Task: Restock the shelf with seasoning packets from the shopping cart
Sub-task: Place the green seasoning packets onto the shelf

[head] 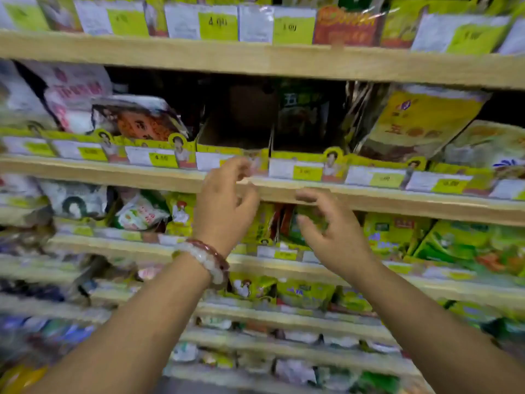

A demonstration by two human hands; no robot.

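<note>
- My left hand [227, 200] and right hand [332, 234] hung in front of the shelf [369, 199], both with fingers loosely curled and apart, pinching nothing that I could make out.
- The left fingertips sat just at the shelf's front edge, beside a price tag [216, 161]; the right hand was below that edge, in front of the packets [284, 226] on the next board down.
- Behind the front edge, one cardboard box [235, 132] looked dark and nearly bare, while the green packet [305, 115] stood in the box beside it.
- I judged this a moment between placements: hands free, a gap waiting to be filled.
- The next move called for turning to the cart and picking up more packets for that gap.
- The cart lay outside the view, so its stock could not be counted.
- Blur smeared the lower boards and the labels; my right fingertips may have brushed a packet, though I couldn't be sure.
</note>
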